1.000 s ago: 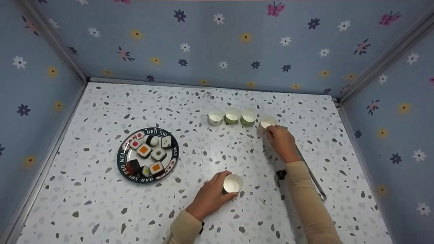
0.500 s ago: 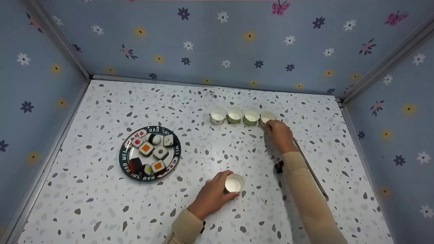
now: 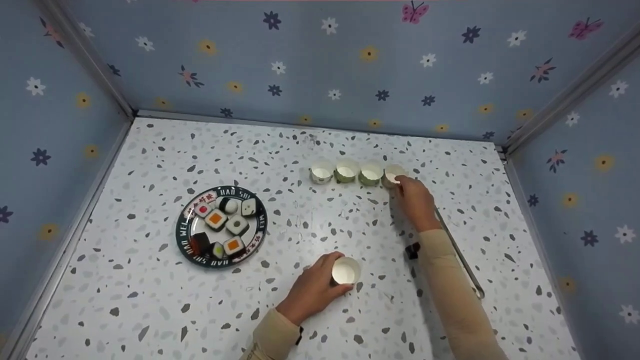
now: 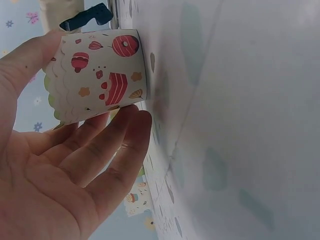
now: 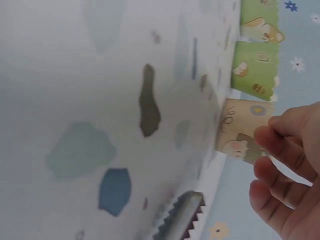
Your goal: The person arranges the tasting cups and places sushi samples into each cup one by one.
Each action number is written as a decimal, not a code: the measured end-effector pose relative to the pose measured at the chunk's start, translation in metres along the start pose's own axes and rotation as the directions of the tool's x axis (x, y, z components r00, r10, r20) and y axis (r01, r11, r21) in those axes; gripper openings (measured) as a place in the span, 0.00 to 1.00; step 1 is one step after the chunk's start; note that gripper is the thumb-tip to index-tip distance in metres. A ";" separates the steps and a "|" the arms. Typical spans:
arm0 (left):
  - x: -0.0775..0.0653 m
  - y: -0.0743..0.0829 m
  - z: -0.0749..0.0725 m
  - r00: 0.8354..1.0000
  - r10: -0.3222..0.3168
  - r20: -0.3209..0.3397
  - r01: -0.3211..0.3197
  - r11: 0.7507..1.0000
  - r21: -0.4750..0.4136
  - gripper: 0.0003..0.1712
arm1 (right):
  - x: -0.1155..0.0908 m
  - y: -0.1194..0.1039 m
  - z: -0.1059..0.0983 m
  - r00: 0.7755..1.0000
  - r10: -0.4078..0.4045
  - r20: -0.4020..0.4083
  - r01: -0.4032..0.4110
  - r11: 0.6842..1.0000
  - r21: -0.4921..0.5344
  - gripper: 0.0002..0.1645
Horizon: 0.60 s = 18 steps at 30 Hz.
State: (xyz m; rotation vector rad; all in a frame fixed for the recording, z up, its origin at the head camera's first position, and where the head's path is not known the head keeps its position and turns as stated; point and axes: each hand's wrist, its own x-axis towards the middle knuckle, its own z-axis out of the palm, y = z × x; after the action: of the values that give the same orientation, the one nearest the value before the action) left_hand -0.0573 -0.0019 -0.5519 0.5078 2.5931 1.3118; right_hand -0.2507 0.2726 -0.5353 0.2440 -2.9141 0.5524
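My left hand (image 3: 312,289) holds a paper baking cup (image 4: 105,75), white with red sweets printed on it, between thumb and fingers. Its base is right at the speckled tabletop. Farther off, my right hand (image 3: 416,202) pinches the near rim of a beige baking cup (image 5: 245,125) with thumb and forefinger, the other fingers curled below. That cup stands upright at the right end of a row. Beside it in the row are a green cup (image 3: 370,173), another green cup (image 3: 345,171) and a whitish cup (image 3: 321,172), all mouth up.
A round dark-rimmed plate (image 3: 262,220) on the left bears several sushi pieces (image 3: 216,219). Metal tongs (image 3: 465,260) lie partly hidden beneath the right forearm; their toothed tip (image 5: 187,205) shows in the right wrist view. Flowered panels (image 3: 300,65) wall the table in.
The right hand has brought the beige cup leftward, right up against the row, and its fingers have shifted slightly at the rim. The left hand keeps its hold on the white cup.
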 end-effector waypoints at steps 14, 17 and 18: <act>0.001 0.000 0.001 1.000 0.007 -0.006 -0.007 1.000 0.002 0.40 | -0.069 -0.031 -0.014 0.922 -0.321 -0.218 0.312 0.947 -0.075 0.06; 0.001 0.000 0.002 1.000 0.009 -0.011 -0.009 1.000 0.009 0.39 | -0.081 -0.039 -0.015 0.909 -0.350 -0.227 0.340 0.937 -0.083 0.07; 0.001 0.000 0.001 1.000 0.008 -0.014 -0.008 1.000 0.012 0.39 | -0.085 -0.041 -0.015 0.903 -0.364 -0.230 0.353 0.932 -0.086 0.07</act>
State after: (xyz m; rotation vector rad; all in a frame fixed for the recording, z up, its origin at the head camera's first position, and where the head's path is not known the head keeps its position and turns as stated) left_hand -0.0574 -0.0004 -0.5525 0.5138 2.6141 1.3079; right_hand -0.1578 0.2515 -0.5235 0.6438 -2.5521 0.4236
